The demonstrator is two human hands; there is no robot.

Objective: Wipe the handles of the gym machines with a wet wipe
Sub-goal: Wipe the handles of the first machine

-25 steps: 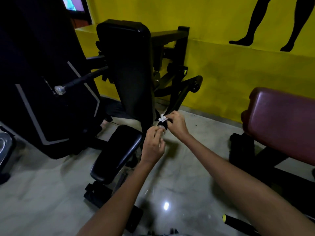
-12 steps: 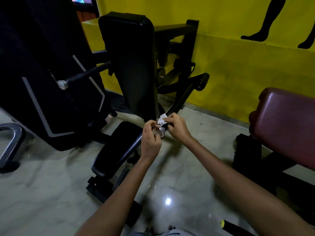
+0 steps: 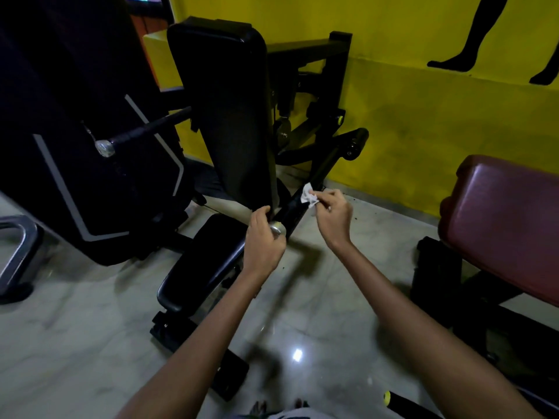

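- R hand (image 3: 332, 217) pinched a small crumpled white wet wipe (image 3: 309, 198) btwn thumb & fingertips; other fingers curled in loosely. Wipe lay against the upper side of the near handle (image 3: 292, 210), a black grip running diagonally up-right toward the machine's arm.
- L hand (image 3: 263, 240) wrapped round the low end of that same handle, fingers curled over it, thumb up by the backrest edge; the chrome end cap (image 3: 278, 229) showed just at the hand's right side.
- Hands close but apart, a stretch of bare black grip btwn them.
- Machine: tall black backrest pad (image 3: 225, 116) upright, black seat pad (image 3: 201, 261) below it, frame behind vs. yellow wall (image 3: 423, 122).
- 2nd handle (image 3: 145, 131) w/ chrome cap stuck out left of the backrest, untouched, well apart from both hands.
- Black weight-stack shroud (image 3: 75, 131) w/ grey stripe far left; grey tube frame (image 3: 18, 252) at left edge.
- Maroon padded bench (image 3: 508, 222) on the right.
- Glossy marble-look floor (image 3: 75, 343); black leg silhouettes (image 3: 472, 34) painted on wall top right.
- No containers visible.
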